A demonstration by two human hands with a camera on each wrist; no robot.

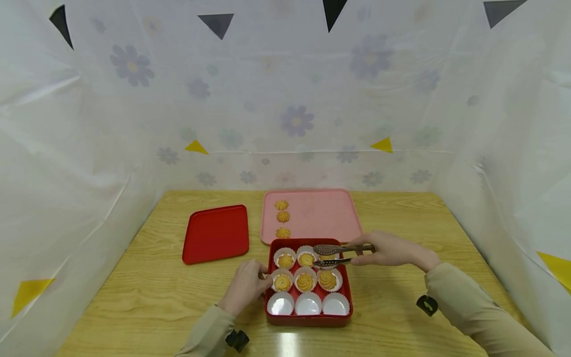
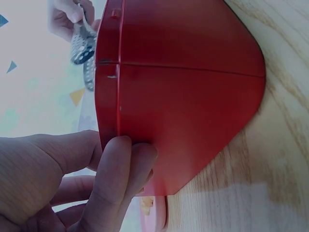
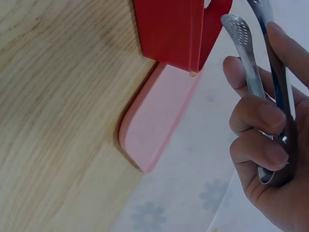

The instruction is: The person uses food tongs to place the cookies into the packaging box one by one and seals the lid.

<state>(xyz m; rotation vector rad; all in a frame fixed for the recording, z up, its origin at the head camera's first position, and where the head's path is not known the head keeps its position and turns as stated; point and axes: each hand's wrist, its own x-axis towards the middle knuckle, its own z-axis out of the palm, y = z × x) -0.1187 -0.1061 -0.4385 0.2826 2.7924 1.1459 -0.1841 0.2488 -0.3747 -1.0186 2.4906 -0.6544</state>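
Note:
My right hand [image 1: 388, 249] holds metal tongs [image 1: 332, 249] with perforated tips over the back right of a red box [image 1: 308, 321]. The tips stand apart; in the right wrist view fingers curl round the tongs [image 3: 250, 63]. Whether a cookie lies between the tips cannot be told. At the box's left wall, my left hand [image 1: 245, 287] pinches the rim; the left wrist view shows fingers on the box's outer wall [image 2: 188, 106]. Paper cups fill the box in rows. Swirled cookies [image 1: 305, 282] sit in the back and middle rows; the front white cups [image 1: 308, 303] hold nothing.
Directly behind the box lies a pink tray [image 1: 321, 213] with three cookies [image 1: 283, 216] down its left side. A bare red tray [image 1: 216, 234] rests to the left on the wooden table [image 1: 147, 292]. Pale sheeting [image 1: 250, 99] encloses the back and sides.

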